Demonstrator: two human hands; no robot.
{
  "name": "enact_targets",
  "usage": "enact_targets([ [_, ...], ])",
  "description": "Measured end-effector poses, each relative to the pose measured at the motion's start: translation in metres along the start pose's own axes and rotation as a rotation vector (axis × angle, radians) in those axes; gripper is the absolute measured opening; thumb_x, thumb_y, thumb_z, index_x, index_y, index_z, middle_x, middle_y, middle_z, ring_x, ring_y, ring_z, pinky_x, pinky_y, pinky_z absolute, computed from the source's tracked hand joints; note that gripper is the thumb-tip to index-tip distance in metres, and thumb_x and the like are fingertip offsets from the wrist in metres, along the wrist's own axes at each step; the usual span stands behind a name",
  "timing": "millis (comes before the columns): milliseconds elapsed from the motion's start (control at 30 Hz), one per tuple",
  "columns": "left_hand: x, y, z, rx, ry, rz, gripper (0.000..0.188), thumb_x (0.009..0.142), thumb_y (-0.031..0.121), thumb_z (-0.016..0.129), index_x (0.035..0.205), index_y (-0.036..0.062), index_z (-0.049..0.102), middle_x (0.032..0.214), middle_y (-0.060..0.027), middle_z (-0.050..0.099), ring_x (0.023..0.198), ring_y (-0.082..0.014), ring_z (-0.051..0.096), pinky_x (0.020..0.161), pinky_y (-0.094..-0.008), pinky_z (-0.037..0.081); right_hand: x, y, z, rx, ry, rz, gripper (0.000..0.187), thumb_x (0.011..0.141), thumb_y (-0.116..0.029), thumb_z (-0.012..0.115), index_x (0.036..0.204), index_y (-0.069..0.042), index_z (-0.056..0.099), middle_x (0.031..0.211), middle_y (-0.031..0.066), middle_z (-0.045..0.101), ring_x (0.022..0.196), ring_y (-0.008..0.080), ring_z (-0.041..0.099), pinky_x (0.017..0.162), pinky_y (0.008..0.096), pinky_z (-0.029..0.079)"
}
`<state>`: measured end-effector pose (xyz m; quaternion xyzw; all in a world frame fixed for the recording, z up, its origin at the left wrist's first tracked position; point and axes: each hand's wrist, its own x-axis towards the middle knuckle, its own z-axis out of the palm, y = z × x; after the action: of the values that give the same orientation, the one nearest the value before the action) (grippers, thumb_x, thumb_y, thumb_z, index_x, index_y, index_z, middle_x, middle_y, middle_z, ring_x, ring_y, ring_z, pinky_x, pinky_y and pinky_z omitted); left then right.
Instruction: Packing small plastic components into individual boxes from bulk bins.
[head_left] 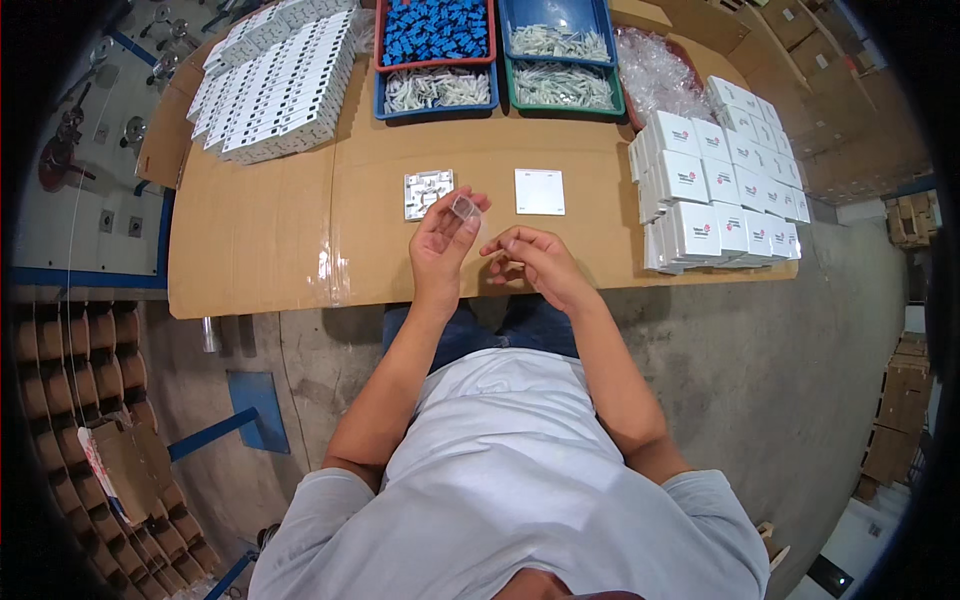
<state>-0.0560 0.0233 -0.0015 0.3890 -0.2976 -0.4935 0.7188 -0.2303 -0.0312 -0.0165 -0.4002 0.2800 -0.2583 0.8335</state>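
My left hand (440, 245) is raised over the near part of the cardboard-covered table, its fingers closed on a small clear plastic piece (464, 208). Just right of it hovers my right hand (535, 262), fingers curved and slightly apart, with nothing visible in them. Behind my left fingers lies an open white square housing (424, 190), its moulded inside facing up and its lower right corner hidden by the hand. A flat white square cover (540, 192) lies farther right, beyond my right hand, touched by neither hand.
White boxed units (275, 90) stand in rows at the far left. Stacked white boxes (715, 185) fill the right side. Along the back are bins of blue parts (435, 30), bins of small pale pieces (560, 85), and a reddish bin of clear plastic pieces (655, 75).
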Motion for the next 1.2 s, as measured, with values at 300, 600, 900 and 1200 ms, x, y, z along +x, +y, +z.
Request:
enact_targets([
  [300,0.001,-0.065,-0.043,0.709,-0.123,0.135,0.04,0.087,0.009,0.08,0.125,0.0019,0.067,0.107,-0.0083,0.072,0.103,-0.0182,0.068,0.093,-0.0319,0.053,0.027,-0.035,-0.063,-0.922,0.562,-0.208,0.019,0.097,-0.015,0.069,0.11,-0.001,0.069,0.094,0.0109,0.075,0.078,0.0204,0.071,0.073,0.0325,0.056],
  [600,0.006,-0.068,-0.044,0.825,-0.115,0.202,0.044,0.083,0.014,0.082,0.122,0.0018,0.067,0.104,-0.0129,0.071,0.097,-0.0273,0.07,0.086,-0.0354,0.055,0.163,-0.168,-0.155,-1.333,1.004,-0.729,0.015,0.091,-0.009,0.069,0.104,-0.005,0.073,0.099,0.0182,0.073,0.092,0.033,0.072,0.084,0.0429,0.056],
  [900,0.007,-0.064,-0.042,0.874,-0.104,0.197,0.042,0.082,0.015,0.082,0.119,0.0014,0.068,0.103,-0.0133,0.071,0.094,-0.0285,0.07,0.084,-0.0373,0.056,0.252,-0.213,-0.224,-1.942,0.72,-0.583,0.017,0.086,-0.011,0.069,0.095,-0.019,0.081,0.109,0.0106,0.061,0.11,0.0334,0.061,0.09,0.0465,0.055],
  [1200,0.011,-0.056,-0.039,0.949,-0.141,0.23,0.043,0.08,0.017,0.083,0.119,0.0047,0.069,0.101,-0.011,0.071,0.093,-0.0279,0.069,0.083,-0.0385,0.055,0.27,-0.223,-0.215,-1.919,0.821,-0.409,0.028,0.08,-0.032,0.084,0.087,-0.005,0.08,0.107,0.0167,0.064,0.106,0.0361,0.064,0.089,0.0474,0.055],
])
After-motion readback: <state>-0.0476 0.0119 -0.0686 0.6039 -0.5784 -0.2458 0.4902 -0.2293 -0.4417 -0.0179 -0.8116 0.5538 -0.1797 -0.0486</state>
